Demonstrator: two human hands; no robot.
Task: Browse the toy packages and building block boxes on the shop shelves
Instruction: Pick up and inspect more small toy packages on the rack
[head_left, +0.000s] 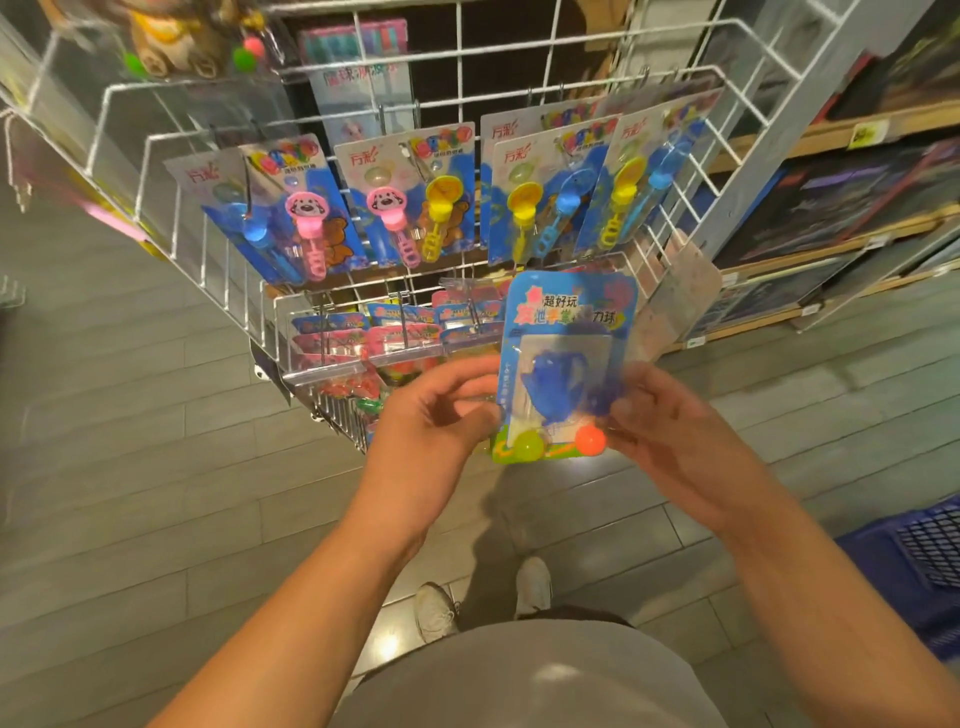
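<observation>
Two hands, frame centre: left grip (441, 410) & right grip (670, 421) pinch blue toy pkg (563, 364) by side edges; header reads "超好玩".

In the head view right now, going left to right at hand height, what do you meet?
Left hand → blue toy package held between both hands → right hand → blue basket on the floor at the far right.
</observation>
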